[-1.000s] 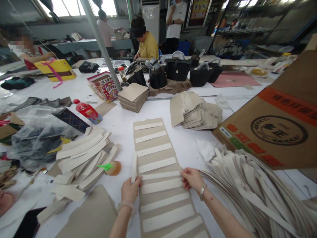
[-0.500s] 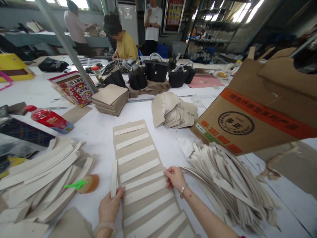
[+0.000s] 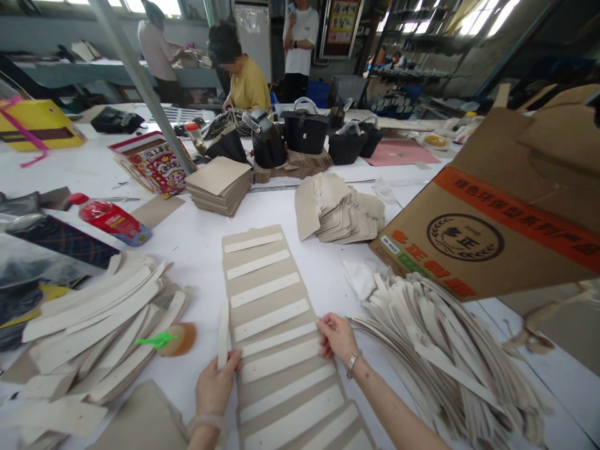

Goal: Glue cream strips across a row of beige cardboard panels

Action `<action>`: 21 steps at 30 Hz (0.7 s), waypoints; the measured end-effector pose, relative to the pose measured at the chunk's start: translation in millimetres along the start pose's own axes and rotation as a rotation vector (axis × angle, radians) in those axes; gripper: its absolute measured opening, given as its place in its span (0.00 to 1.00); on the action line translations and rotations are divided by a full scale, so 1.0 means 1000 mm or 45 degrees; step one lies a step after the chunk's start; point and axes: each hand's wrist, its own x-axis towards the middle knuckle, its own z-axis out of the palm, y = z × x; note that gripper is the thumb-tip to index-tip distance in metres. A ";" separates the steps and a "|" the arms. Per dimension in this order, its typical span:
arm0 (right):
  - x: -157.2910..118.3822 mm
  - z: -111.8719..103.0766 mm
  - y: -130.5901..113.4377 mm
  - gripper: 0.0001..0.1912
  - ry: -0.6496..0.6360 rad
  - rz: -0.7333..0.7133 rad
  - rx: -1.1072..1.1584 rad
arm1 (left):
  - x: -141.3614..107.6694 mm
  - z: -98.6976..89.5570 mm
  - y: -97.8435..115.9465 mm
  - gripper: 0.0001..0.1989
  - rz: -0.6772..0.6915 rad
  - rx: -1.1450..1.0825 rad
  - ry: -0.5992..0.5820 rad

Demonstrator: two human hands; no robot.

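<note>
Overlapping grey-beige boards (image 3: 262, 292) run up the white table, each bearing a pale strip. My left hand (image 3: 214, 389) is closed around a narrow pale strip (image 3: 224, 328) that sticks up past the thumb at the boards' left edge. Its thumb and fingertips also touch the left end of a strip (image 3: 281, 339) lying across the boards. At the right end of that same strip, my right hand (image 3: 338, 337) pinches with thumb and fingers. Its other fingers curl at the boards' right edge.
Loose pale strips (image 3: 107, 312) lie left beside an amber glue bottle (image 3: 180, 339) with a green nozzle. A heap of long strips (image 3: 445, 350) and a tilted carton (image 3: 469, 231) stand right. Ahead are stacked boards (image 3: 220, 187), cut pieces (image 3: 337, 209) and black bags (image 3: 304, 132). People work beyond.
The whole view has shifted slightly, so things appear further right. Both hands keep nearly the same place on the boards and the strip.
</note>
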 end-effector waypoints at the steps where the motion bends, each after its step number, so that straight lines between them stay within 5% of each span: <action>1: -0.001 0.000 0.000 0.15 -0.005 -0.001 0.006 | 0.001 0.001 -0.002 0.24 0.005 -0.012 -0.003; 21: -0.005 -0.005 0.001 0.17 -0.073 -0.025 -0.058 | -0.001 -0.002 -0.007 0.21 0.143 -0.092 -0.110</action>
